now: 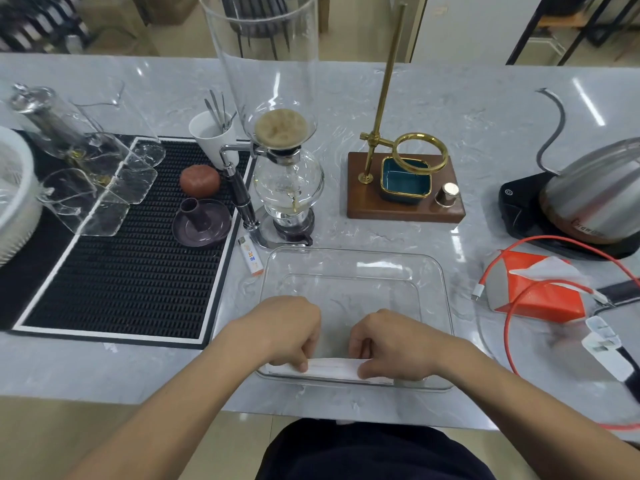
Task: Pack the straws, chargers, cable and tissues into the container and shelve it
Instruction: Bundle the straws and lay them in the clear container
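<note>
Hands, two: left hand (289, 329), right hand (391, 344); one container (436, 289).

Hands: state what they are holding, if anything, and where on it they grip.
Both hold the white bundle of straws inside the clear container: left hand pinches its left part, right hand its right part, near the container's front wall.

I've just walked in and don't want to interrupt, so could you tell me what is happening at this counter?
A person is packing a clear container on the marble counter. Both hands, left hand and right hand, hold a white bundle of straws along its near edge. The orange tissue pack, red cable and white chargers lie outside on the right, not yet packed.
</note>
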The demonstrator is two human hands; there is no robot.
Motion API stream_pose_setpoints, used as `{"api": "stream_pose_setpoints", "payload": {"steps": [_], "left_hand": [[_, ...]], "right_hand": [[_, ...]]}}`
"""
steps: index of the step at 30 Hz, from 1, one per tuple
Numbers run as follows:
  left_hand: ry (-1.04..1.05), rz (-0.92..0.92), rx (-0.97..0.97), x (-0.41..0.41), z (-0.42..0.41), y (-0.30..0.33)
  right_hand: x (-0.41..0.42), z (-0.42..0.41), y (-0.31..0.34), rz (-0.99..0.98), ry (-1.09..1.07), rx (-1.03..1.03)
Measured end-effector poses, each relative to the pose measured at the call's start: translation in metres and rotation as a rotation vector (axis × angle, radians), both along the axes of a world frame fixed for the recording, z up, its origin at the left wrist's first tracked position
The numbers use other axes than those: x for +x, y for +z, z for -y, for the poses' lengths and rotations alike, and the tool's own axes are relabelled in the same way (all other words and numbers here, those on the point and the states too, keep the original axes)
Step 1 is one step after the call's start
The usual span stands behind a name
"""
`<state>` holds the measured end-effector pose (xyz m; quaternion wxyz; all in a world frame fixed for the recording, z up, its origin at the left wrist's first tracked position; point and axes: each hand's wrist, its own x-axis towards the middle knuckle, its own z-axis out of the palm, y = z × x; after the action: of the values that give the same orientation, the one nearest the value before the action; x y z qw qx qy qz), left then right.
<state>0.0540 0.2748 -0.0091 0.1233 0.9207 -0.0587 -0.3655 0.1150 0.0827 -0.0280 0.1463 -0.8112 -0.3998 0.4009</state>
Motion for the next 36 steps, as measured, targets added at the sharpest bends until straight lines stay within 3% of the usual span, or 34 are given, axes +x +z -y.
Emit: {"api": "stream_pose_setpoints", "payload": {"steps": [36], "left_hand": [[-0.027, 0.058, 0.038, -0.004, 0.009, 0.004]], "right_hand": [[0.001, 0.012, -0.001, 0.089, 0.045, -0.05]]}}
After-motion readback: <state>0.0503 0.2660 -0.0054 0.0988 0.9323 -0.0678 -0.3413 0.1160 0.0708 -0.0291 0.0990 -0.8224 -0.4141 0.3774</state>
